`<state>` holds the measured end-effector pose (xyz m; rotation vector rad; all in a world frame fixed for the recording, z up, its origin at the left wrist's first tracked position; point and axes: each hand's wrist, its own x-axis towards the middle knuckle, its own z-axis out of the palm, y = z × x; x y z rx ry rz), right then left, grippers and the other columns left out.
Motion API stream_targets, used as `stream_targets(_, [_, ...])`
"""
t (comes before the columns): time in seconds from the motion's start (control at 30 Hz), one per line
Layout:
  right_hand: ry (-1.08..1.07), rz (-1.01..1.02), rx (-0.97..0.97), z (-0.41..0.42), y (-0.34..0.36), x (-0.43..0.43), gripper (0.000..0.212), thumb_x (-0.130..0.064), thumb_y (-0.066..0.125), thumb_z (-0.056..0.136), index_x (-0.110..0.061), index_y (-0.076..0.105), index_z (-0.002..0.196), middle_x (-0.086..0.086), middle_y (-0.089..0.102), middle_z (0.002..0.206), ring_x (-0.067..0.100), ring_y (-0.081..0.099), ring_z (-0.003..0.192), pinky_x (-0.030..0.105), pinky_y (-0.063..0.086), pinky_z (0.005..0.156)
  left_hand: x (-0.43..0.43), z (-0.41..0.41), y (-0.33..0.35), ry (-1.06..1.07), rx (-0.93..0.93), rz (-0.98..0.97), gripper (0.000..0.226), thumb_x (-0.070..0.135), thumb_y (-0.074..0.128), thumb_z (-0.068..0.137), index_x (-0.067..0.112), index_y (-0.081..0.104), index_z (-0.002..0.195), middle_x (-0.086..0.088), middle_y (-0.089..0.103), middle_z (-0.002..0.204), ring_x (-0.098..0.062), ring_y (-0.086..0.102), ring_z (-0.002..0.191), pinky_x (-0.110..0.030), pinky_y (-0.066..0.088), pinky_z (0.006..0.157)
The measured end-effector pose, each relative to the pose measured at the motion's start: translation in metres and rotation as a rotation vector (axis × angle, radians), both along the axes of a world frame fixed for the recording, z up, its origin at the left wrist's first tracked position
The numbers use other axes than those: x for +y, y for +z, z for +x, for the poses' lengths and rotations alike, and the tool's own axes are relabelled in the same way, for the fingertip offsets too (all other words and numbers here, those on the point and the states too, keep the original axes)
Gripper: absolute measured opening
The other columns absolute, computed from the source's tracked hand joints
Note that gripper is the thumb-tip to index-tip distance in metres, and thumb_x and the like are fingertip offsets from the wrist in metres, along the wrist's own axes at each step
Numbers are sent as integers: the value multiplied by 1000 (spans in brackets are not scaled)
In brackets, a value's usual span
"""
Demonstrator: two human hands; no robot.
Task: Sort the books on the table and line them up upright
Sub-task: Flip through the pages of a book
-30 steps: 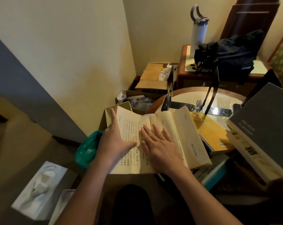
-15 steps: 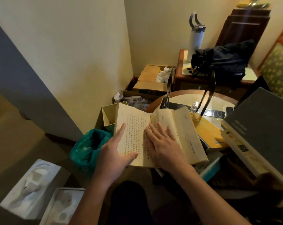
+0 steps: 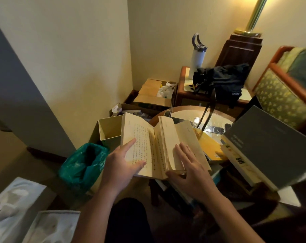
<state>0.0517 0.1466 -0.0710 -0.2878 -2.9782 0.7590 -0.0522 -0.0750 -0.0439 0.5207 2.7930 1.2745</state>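
A cream paperback (image 3: 145, 137) with vertical printed text lies open at the near left edge of the round table (image 3: 187, 112). My left hand (image 3: 121, 163) grips its lower left page, index finger stretched up the page. My right hand (image 3: 190, 165) holds the thick right block of pages, fingers on top and thumb under the bottom edge. A yellow book (image 3: 208, 142) lies flat just to the right. A large grey book (image 3: 275, 144) rests tilted on a white book (image 3: 239, 160) at the right. Teal-edged books under the open paperback are mostly hidden.
A green-lined bin (image 3: 83, 163) and an open cream box (image 3: 110, 128) stand left of the table. Cardboard boxes (image 3: 154, 92) sit in the corner. Behind are a side table with a black bag (image 3: 222, 81) and white bottle (image 3: 197, 57), a metal stand (image 3: 210, 109), and an armchair (image 3: 285, 95).
My right hand slid from the middle of the open book to the right page block and now grips it. My left hand shifted slightly lower. The view tilted upward.
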Motion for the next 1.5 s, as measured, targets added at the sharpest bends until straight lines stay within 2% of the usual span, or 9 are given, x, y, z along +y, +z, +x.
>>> stream_targets(0.23, [-102,-159,60,8,18,-16,80,-70,37,87,-42,8,156,-27,2,155,-2,17,134,37,37,111,1,-1,0,-19,16,10,85,30,83,80,32,38,152,-1,49,145,-20,50,128,-38,62,80])
stream_targets(0.43, [-135,-271,91,5,17,-28,81,-89,26,81,-54,7,152,-13,26,161,18,40,140,50,51,102,-3,-2,-1,-80,18,46,92,21,79,83,32,25,157,1,44,151,-20,48,134,-36,60,87])
stream_targets(0.57, [-80,-234,63,-2,22,-40,80,-87,26,83,-57,-1,151,-25,4,162,23,13,153,55,35,115,-1,-1,5,-126,-59,178,72,27,58,98,39,18,157,5,41,154,-14,46,135,-36,57,94])
stream_targets(0.83, [50,-181,-2,-15,27,-72,79,-79,31,87,-56,-10,151,-29,-10,161,17,15,151,44,32,118,2,-2,12,-107,-228,336,65,56,34,91,51,18,153,13,30,159,-16,43,137,-42,57,96])
stream_targets(0.97, [95,-166,-49,-21,28,-81,80,-76,28,89,-48,-6,155,-27,-9,161,4,-1,148,33,12,120,2,-3,15,-139,-286,399,64,54,40,94,51,18,154,25,29,152,-16,41,139,-45,54,100])
stream_targets(1.07, [126,-223,-55,-24,28,-83,68,-71,24,95,-51,-1,154,-31,-7,159,-5,-11,144,29,-3,116,-1,-5,15,-157,-300,445,64,31,53,101,50,21,153,29,31,148,-13,36,143,-46,52,103])
stream_targets(1.17, [125,-161,-29,-32,22,-70,55,-57,20,103,-48,6,155,-27,1,161,1,-11,150,39,-10,122,-4,-7,14,-133,-312,433,71,16,56,100,55,24,150,19,30,158,-15,37,143,-46,53,102])
stream_targets(1.33, [135,122,-176,-64,13,-30,59,-60,18,102,-44,6,157,-13,4,166,26,-9,153,59,-11,120,0,-5,16,-83,-288,337,68,17,60,98,56,32,147,12,34,155,-21,63,111,-38,63,70])
stream_targets(1.5, [147,79,-135,-63,2,-30,60,-70,7,96,-55,-4,153,-17,-1,165,20,-19,150,56,-19,118,-1,-5,18,-87,-254,218,73,20,66,95,51,29,150,10,35,153,-13,59,111,-37,63,73])
